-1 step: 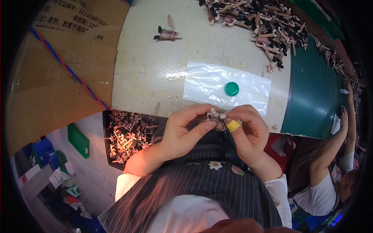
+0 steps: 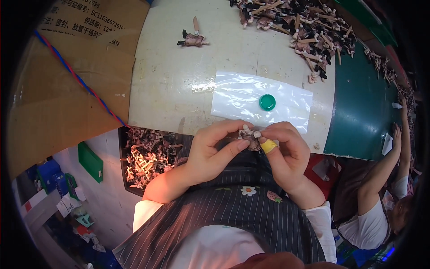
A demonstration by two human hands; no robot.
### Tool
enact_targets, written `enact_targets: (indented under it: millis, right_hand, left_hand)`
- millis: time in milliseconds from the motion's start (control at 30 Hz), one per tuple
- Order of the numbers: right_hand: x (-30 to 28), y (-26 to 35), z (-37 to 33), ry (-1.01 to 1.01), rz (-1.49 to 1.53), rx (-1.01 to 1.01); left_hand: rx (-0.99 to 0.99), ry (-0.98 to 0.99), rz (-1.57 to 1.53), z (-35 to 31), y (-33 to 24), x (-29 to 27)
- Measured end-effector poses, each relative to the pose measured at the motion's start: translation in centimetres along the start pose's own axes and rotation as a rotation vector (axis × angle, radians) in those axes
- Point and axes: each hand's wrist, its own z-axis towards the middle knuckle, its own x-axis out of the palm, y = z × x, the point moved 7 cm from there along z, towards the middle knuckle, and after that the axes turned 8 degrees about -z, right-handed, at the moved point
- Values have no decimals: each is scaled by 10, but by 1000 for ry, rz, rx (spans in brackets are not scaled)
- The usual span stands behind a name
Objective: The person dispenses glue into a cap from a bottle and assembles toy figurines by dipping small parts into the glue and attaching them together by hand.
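Close to the table's near edge, a small brown-and-pale figurine (image 2: pixel 251 140) is held between my two hands. My left hand (image 2: pixel 215 150) pinches one side of it between thumb and forefinger. On the other side my right hand (image 2: pixel 289 154) grips it with thumb and fingers; yellow tape (image 2: pixel 268 145) wraps that thumb. The fingertips hide parts of the figurine. Just beyond lies a clear plastic sheet (image 2: pixel 237 96) with a round green cap (image 2: pixel 267 102) on it. A single figurine (image 2: pixel 193 41) with a flat tan piece lies farther off on the pale tabletop (image 2: pixel 170 85).
A heap of similar figurines (image 2: pixel 309 40) covers the far right of the table. At lower left stands a dark bin (image 2: pixel 123 157) full of small parts. A cardboard box (image 2: pixel 67 103) with a red-and-blue cord (image 2: pixel 74 74) borders the left. Another person's arm (image 2: pixel 380 166) reaches over the green mat (image 2: pixel 358 107).
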Motion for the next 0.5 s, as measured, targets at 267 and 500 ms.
enact_targets:
  millis: [267,500]
  right_hand:
    - [-11,-4,8,182,53,122]
    - [-9,19,16,195,-259,-68]
  left_hand:
    - [228,143,559,9,-32,18]
    - [397,120,664,10,-36,26]
